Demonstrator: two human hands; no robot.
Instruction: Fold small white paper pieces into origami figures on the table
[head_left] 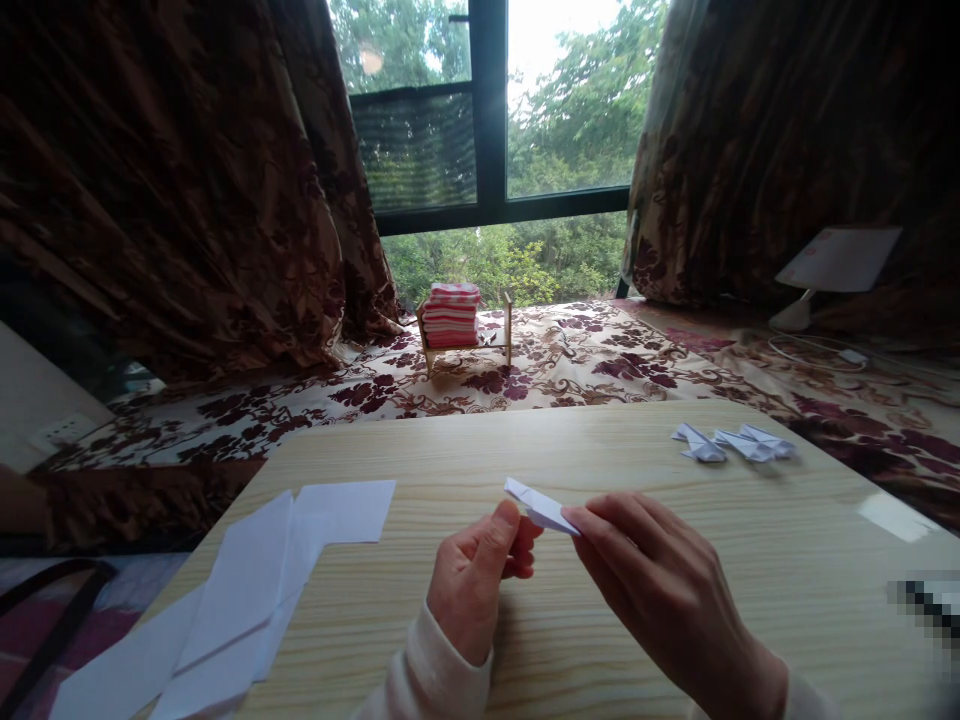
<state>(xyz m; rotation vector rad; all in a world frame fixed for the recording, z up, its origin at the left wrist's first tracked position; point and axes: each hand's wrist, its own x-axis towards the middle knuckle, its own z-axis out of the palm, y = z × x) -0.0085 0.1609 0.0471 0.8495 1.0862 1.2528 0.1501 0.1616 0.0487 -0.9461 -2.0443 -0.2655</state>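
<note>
A small folded piece of white paper (541, 507) is held in the air above the wooden table (420, 610). My right hand (660, 580) pinches its right end between thumb and fingers. At its lower left edge, my left hand (480, 570) is closed, with the thumb pressed on the curled fingers against the paper. Part of the folded paper is hidden behind my fingers. At the table's far right lie several folded white paper pieces (739, 443), close together.
Loose white paper sheets (240, 570) overlap on the table's left side. Beyond the table, a small wooden rack (508, 330) with folded pink-and-white cloths (451, 318) stands on flowered fabric (585, 350). A white lamp (836, 262) stands at the back right, below the curtain.
</note>
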